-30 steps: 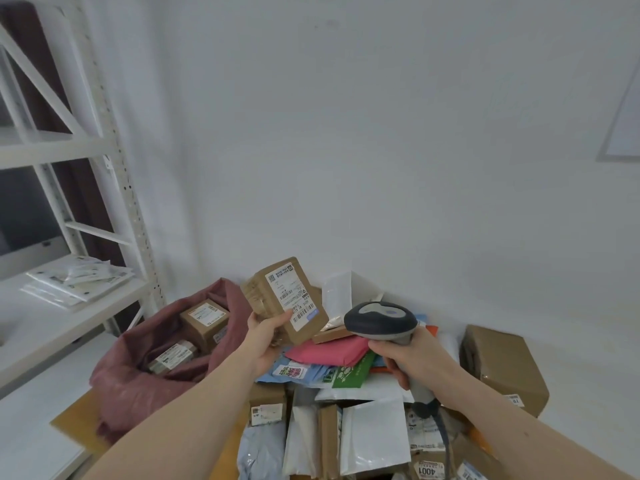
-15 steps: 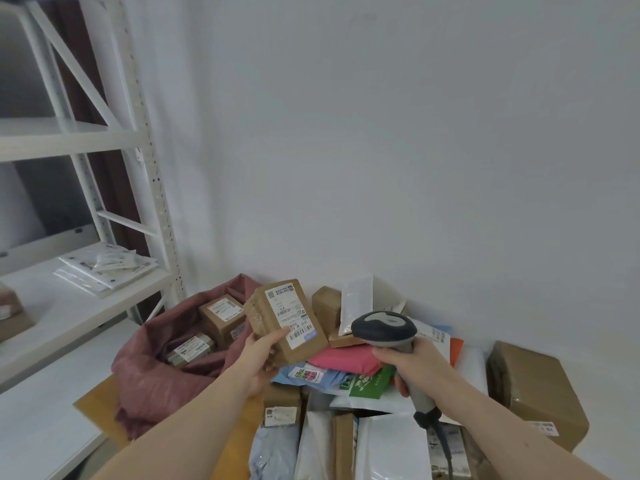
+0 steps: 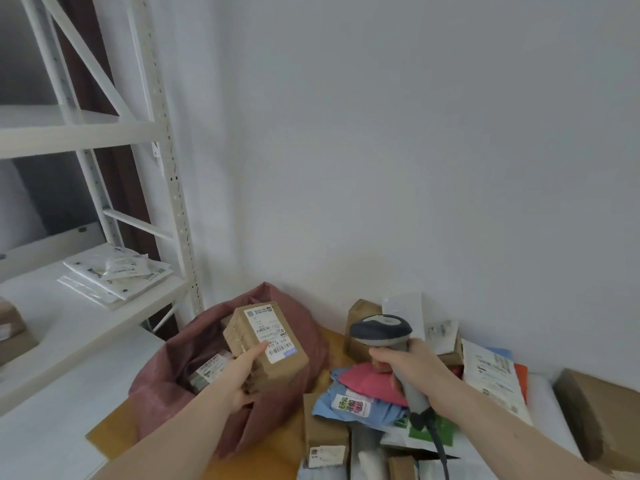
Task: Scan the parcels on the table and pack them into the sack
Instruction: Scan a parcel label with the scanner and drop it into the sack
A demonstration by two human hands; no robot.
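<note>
the brown parcel [image 3: 266, 344] has been carried leftward over the open sack [image 3: 180, 375].
it is gripped by the left hand [image 3: 242, 372], thumb on the label; the scanner [image 3: 384, 336] is clasped by the right hand [image 3: 412, 368], above parcels heaped on the table [image 3: 107, 434].

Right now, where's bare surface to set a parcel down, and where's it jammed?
Free: the brown tabletop strip between the maroon sack and the parcel pile; the tabletop corner in front of the sack; the white shelf right of the stacked white mailers. Jammed: the heap around the pink mailer and blue mailer, up to the large brown box.
</note>
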